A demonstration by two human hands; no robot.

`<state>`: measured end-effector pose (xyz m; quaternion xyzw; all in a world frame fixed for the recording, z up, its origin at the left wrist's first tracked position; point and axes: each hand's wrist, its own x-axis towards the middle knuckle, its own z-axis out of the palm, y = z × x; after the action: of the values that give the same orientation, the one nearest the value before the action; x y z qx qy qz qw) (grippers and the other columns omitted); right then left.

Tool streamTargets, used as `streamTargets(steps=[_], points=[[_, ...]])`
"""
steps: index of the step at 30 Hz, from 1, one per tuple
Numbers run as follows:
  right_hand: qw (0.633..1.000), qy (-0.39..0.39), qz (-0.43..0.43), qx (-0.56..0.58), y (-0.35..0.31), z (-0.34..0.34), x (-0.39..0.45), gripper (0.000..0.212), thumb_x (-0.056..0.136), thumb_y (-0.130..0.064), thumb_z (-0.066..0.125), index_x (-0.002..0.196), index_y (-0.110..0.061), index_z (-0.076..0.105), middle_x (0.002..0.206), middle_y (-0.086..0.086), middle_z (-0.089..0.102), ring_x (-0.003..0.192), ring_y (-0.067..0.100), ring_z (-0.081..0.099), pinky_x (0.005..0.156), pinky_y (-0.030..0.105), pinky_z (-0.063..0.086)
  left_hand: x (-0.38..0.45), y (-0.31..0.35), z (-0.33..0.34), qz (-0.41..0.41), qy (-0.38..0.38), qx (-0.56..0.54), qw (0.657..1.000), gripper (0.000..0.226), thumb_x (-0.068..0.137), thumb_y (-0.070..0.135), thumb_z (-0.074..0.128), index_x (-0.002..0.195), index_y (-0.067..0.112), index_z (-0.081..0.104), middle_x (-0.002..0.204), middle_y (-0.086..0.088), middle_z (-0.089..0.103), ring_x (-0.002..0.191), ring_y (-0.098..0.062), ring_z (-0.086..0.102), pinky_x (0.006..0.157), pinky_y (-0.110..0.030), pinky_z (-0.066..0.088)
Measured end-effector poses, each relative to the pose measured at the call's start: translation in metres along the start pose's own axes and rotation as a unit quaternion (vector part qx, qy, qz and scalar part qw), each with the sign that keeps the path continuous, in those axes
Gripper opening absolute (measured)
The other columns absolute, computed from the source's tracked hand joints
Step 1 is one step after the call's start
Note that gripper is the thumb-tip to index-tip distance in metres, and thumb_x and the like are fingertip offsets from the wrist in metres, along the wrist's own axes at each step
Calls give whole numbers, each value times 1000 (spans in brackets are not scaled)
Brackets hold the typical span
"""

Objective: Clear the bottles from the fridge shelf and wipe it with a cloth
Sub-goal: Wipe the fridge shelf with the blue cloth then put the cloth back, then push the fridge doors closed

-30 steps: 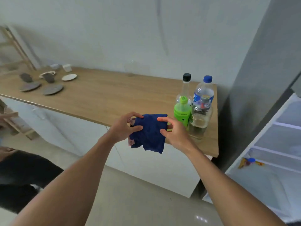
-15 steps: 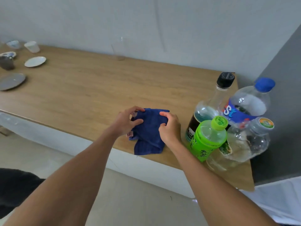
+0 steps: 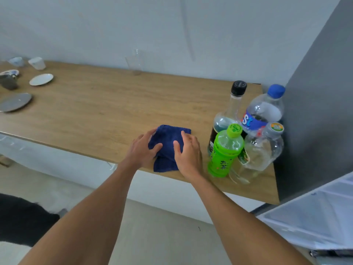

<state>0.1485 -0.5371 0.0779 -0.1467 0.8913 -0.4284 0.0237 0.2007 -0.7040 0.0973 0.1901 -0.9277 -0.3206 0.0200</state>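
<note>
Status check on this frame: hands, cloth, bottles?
Both hands, left and right, flat on blue cloth, counter edge. Four bottles clustered right of cloth, off the fridge shelf. Nothing in the way.

hands (image 3: 166,150) hide cloth (image 3: 168,138) middle | fridge (image 3: 315,213) cut off | far dishes (image 3: 17,73) blurred

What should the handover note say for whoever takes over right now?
Left hand: flat on the blue cloth, fingers open.
Right hand: also resting on the cloth, open.
Cloth lies folded at the counter's front edge.
Four bottles stand grouped on the counter right of the cloth: green bottle, black-capped bottle, blue-capped bottle, clear bottle.
Done: bottles are out of the fridge.
Left: cannot tell whether the shelf is wiped; check it.
</note>
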Motion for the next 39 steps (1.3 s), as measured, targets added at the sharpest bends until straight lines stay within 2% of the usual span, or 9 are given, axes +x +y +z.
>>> streamTargets(steps=[3, 7, 9, 12, 14, 22, 27, 33, 39], points=[[993, -4, -24, 112, -17, -24, -37, 50, 100, -33, 54, 146, -16, 50, 137, 6, 58, 119, 18, 60, 101, 34, 49, -37, 23, -12, 3, 25, -32, 999, 59, 95, 30, 64, 151, 29, 44, 140, 3, 63, 127, -20, 59, 96, -30, 41], [986, -17, -49, 158, -31, -74, -98, 50, 101, -32, 55, 147, -17, 49, 138, 4, 58, 113, 12, 63, 81, 0, 41, -104, 58, -26, 17, 48, -70, 996, 61, 96, 34, 67, 151, 33, 42, 144, 4, 60, 126, -19, 58, 95, -28, 40], [985, -5, -70, 156, -36, -108, -131, 50, 100, -34, 56, 147, -18, 48, 137, 5, 59, 113, 13, 62, 87, 7, 44, -142, 81, -30, 39, 66, -71, 994, 60, 95, 35, 68, 150, 33, 43, 142, 4, 61, 126, -19, 59, 97, -31, 44], [985, 34, -107, 132, -34, -169, -183, 51, 99, -33, 57, 147, -15, 48, 137, 6, 61, 120, 18, 60, 102, 37, 49, -199, 123, -26, 76, 85, -66, 991, 60, 94, 37, 69, 149, 32, 44, 138, 5, 65, 127, -22, 59, 104, -39, 46], [985, 55, -117, 112, -27, -216, -218, 53, 100, -35, 56, 148, -16, 47, 140, 5, 59, 122, 17, 60, 102, 41, 50, -235, 157, -16, 106, 90, -62, 988, 61, 94, 38, 69, 149, 32, 45, 135, 6, 67, 130, -23, 56, 108, -42, 43], [972, 220, -80, 29, 40, -429, -328, 50, 99, -32, 60, 143, -11, 52, 136, 9, 63, 115, 21, 64, 100, 39, 51, -323, 334, 38, 225, 22, -112, 968, 67, 94, 39, 70, 153, 28, 40, 142, 2, 63, 132, -24, 56, 108, -38, 43], [957, 287, -45, -19, 100, -546, -379, 48, 98, -27, 63, 141, -9, 55, 134, 9, 64, 115, 24, 65, 98, 30, 48, -355, 452, 88, 304, -10, -85, 949, 68, 98, 44, 64, 156, 26, 33, 152, 0, 55, 138, -31, 50, 113, -46, 38], [939, 335, 13, -80, 186, -679, -407, 46, 97, -29, 64, 139, -12, 57, 126, 9, 67, 105, 25, 66, 91, 33, 51, -367, 571, 168, 345, -54, -81, 933, 71, 98, 41, 64, 159, 24, 32, 153, -2, 52, 141, -29, 45, 113, -37, 33], [936, 332, 37, -108, 270, -804, -394, 48, 99, -33, 60, 143, -16, 52, 133, 6, 64, 115, 21, 63, 98, 35, 50, -352, 687, 246, 394, -6, -31, 919, 71, 97, 40, 61, 159, 24, 30, 157, -6, 43, 145, -30, 38, 116, -42, 30]])
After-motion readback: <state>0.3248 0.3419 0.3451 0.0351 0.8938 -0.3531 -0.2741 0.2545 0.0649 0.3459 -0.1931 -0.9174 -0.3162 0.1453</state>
